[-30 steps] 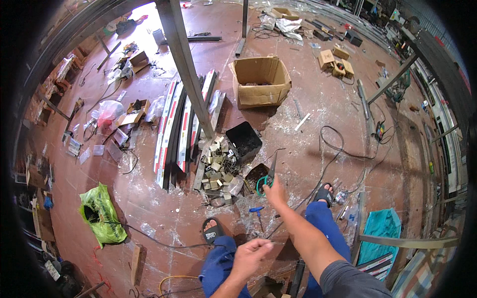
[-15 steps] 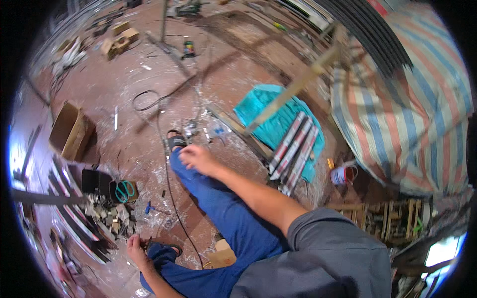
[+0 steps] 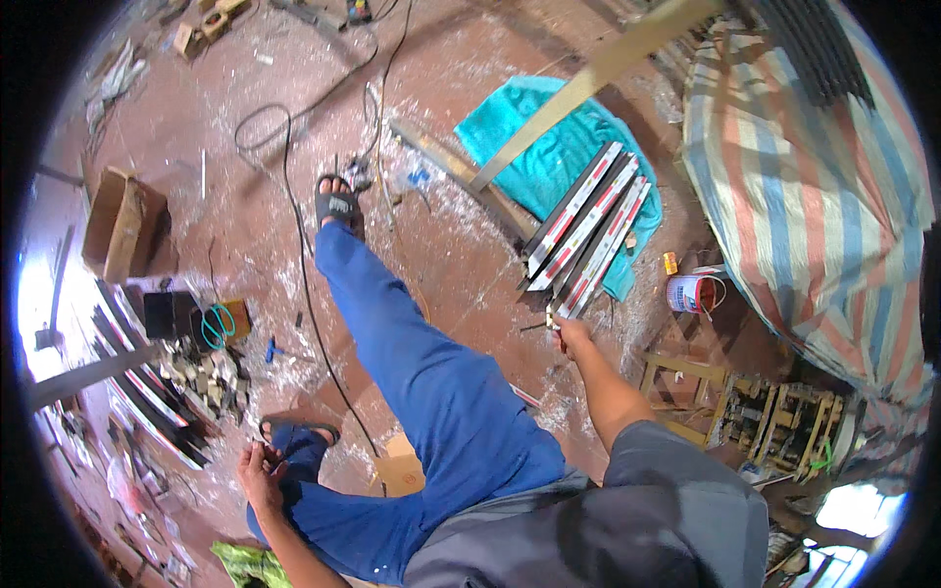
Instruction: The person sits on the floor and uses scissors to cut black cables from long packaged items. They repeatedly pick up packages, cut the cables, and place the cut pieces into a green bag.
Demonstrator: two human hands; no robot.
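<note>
On the dusty red floor [image 3: 470, 265] beside the person's outstretched leg, the right hand [image 3: 570, 333] reaches out to the near ends of a bundle of long metal profiles [image 3: 586, 230], grey with red and white faces, which lie partly on a turquoise cloth [image 3: 549, 157]. Its fingers look closed on something small at the bundle's end, though what exactly they pinch is too small to tell. The left hand [image 3: 257, 468] rests low by the left knee, fingers curled; whether it holds anything cannot be told.

The profile ends are cut metal, so a careless pull could, by the look of it, nick the fingers. If one profile is dragged from the stack, its neighbours may slide off the cloth and clatter toward the small paint can [image 3: 688, 292] standing just beside them. The black cable [image 3: 294, 225] runs across the floor right past the sandalled foot [image 3: 338, 206], and a shifting leg could snag it.

Room is tight on the right: a slanted wooden beam [image 3: 588, 78] crosses above the bundle, a striped tarpaulin [image 3: 814, 176] hangs close behind, and wooden frames [image 3: 745, 407] stand near the elbow. Leftward, a heap of small metal offcuts [image 3: 211, 377] and more stacked profiles crowd the floor, with a cardboard box [image 3: 123, 220] farther out. The most open floor lies ahead, between the foot and the cloth.
</note>
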